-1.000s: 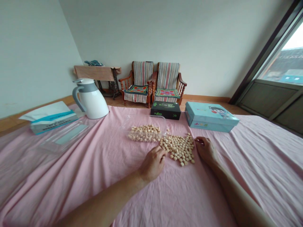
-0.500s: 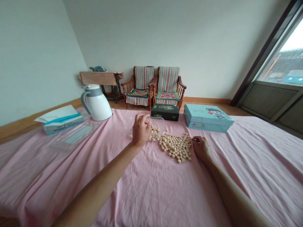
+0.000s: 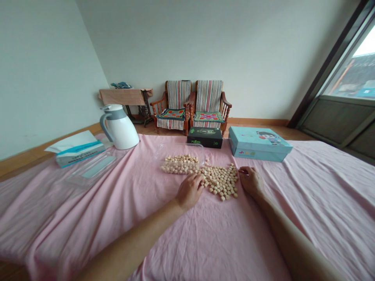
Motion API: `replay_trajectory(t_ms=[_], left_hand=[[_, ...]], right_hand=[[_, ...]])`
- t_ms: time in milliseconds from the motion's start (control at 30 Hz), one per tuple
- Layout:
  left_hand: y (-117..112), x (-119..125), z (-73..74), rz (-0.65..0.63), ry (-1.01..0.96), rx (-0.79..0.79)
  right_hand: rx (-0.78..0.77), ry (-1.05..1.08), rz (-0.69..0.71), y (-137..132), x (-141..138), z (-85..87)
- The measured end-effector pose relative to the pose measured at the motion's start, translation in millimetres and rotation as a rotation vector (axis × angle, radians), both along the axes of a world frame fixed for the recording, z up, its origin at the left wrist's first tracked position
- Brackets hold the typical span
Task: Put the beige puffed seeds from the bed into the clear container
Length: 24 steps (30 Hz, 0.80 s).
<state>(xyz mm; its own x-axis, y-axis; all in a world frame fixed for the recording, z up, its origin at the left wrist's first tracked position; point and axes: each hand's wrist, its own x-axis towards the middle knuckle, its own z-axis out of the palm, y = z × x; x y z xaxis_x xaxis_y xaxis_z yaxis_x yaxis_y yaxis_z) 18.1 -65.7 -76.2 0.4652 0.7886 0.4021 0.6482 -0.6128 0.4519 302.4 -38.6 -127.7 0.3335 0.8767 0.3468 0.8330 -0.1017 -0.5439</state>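
Moved: left hand (image 3: 190, 191) has drawn back from the clear plastic tub (image 3: 181, 149) to the near edge of the loose biscuits (image 3: 220, 181).
Left fingers: curled and narrow, tips against the pile; whether they hold any biscuits, cannot tell.
Right hand (image 3: 251, 182): loosely curled, resting on the pink sheet (image 3: 263, 238) just right of the pile; no held item visible.
Biscuit location: one heap inside the tub, the rest on the sheet between both hands.
Far items: black box (image 3: 204, 137), blue box (image 3: 260, 143), white jug (image 3: 120, 129).
Technique: low, short fingertip strokes limit scatter.
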Motion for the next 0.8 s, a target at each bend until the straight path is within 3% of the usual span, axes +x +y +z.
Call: replay_trajectory(t_ms=[167,267,367,467,533,633,800], left_hand=[[-5,0,10.0,-0.004,-0.025,0.012],[7,-5,33.5,0.06,-0.081,0.107],[27,-12,61.2,0.207,-0.183,0.251],[35,-15,72.3,0.244,-0.21,0.338],[30,-12,65.4,0.158,-0.115,0.322],[16,-3,41.4,0.007,0.124,0.192],[9,3,7.8,0.026,0.285,0.033]], right_hand=[[0.002,-0.011,0.003,0,0,0.8],[0.0,-0.009,0.003,0,-1,2.1],[0.001,-0.005,0.001,-2,-2,4.2],[0.002,-0.004,0.01,-2,-2,5.3],[0.003,-0.005,0.018,-2,-1,4.4],[0.0,-0.004,0.026,0,0,1.5],[0.0,-0.008,0.012,2,1,-0.5]])
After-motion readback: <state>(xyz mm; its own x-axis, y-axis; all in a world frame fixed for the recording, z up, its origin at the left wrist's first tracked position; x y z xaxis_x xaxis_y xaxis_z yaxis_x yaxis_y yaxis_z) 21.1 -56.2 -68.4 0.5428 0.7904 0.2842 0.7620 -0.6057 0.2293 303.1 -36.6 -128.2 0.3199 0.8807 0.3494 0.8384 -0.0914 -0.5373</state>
